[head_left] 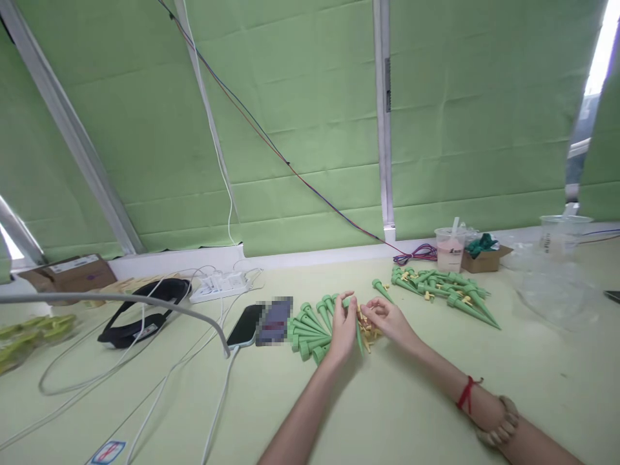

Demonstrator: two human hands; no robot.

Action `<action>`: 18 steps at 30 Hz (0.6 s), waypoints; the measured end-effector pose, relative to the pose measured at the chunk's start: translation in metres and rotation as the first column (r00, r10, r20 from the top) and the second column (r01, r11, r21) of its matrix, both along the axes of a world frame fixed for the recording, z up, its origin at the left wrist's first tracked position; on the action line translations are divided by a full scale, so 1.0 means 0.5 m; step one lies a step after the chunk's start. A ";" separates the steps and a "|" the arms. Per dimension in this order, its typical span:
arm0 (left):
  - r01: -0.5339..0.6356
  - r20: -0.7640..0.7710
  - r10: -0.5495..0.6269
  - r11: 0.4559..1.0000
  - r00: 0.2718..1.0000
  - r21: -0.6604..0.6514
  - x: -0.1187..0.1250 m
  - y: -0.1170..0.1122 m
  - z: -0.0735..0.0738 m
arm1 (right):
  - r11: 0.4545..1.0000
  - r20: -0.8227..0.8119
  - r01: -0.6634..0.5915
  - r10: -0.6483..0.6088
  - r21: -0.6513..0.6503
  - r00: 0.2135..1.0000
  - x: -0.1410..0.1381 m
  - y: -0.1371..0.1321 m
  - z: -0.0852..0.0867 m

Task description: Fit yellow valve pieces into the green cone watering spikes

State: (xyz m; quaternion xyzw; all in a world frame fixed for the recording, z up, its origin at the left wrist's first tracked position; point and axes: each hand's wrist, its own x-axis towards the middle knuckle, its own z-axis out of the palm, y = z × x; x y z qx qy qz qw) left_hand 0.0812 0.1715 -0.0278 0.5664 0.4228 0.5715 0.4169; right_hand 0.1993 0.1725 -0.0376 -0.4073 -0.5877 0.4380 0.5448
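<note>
My left hand is closed around a green plastic spike, whose pointed end sticks out below the fingers. Close beside it, my right hand pinches a small yellow valve piece at the spike; whether the piece sits in the spike is hidden by the fingers. A pile of small yellow pieces lies on the table under both hands. To the left, several green spikes are fanned out, partly behind my left hand. Farther right lies a heap of green spikes, some with yellow pieces on them.
A phone lies left of the spikes, with white cables across the table. Behind are a power strip and a black headset strap. A pink drink cup, small cardboard box and clear plastic cup stand at right.
</note>
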 end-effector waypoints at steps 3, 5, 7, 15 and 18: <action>0.101 0.008 -0.101 0.994 0.995 -0.034 0.002 0.004 -0.005 | 0.996 0.137 -0.024 0.012 0.091 0.990 0.002 -0.009 0.002; 0.131 0.042 -0.128 0.988 0.991 -0.079 0.002 0.006 -0.009 | 0.992 0.192 -0.051 0.028 0.117 0.981 0.003 -0.012 0.001; 0.139 0.052 -0.135 0.986 0.989 -0.093 0.003 0.004 -0.011 | 0.988 0.226 -0.086 0.056 0.126 0.972 0.005 -0.011 -0.002; 0.108 -0.248 -0.069 0.983 0.966 0.148 -0.011 -0.016 -0.007 | 0.934 0.161 -0.351 0.356 -0.059 0.920 0.012 0.011 -0.022; 0.160 -0.184 -0.138 0.981 0.973 0.110 -0.008 -0.016 0.000 | 0.925 0.045 -0.369 0.374 -0.089 0.926 0.011 0.016 -0.018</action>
